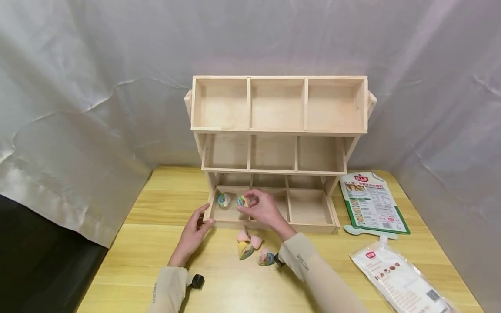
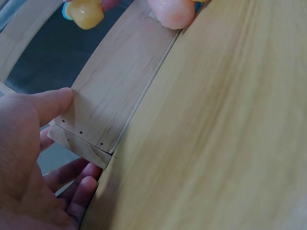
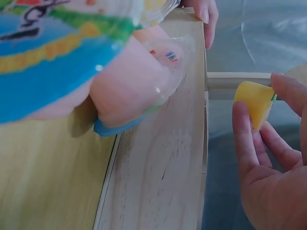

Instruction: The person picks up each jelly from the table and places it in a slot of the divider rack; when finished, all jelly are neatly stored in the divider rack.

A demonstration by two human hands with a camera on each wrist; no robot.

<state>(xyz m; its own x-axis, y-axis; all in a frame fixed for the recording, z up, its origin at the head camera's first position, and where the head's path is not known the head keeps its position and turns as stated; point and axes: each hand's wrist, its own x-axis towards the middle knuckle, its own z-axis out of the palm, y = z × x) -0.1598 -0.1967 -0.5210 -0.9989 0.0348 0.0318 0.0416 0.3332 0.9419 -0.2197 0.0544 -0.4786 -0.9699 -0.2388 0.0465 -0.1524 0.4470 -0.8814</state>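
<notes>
In the head view, my right hand (image 1: 267, 209) pinches a small yellow jelly cup (image 3: 253, 101) over the bottom tier of a wooden shelf rack (image 1: 279, 130). Its printed lid (image 1: 241, 201) faces left. Another jelly cup (image 1: 224, 200) sits in the bottom left compartment, lid up. My left hand (image 1: 192, 234) grips the bottom tier's front left corner; in the left wrist view the thumb presses the front board (image 2: 115, 72) and the fingers bend round the side. On the table before the rack lie pink jelly cups (image 1: 256, 241) and a yellow one (image 1: 245, 251).
To the rack's right are a white and green seasoning packet (image 1: 373, 202), a pale spoon (image 1: 362, 231) and a white spouted pouch (image 1: 399, 276). Grey cloth (image 1: 98, 87) hangs behind and beside the wooden table (image 1: 133, 261).
</notes>
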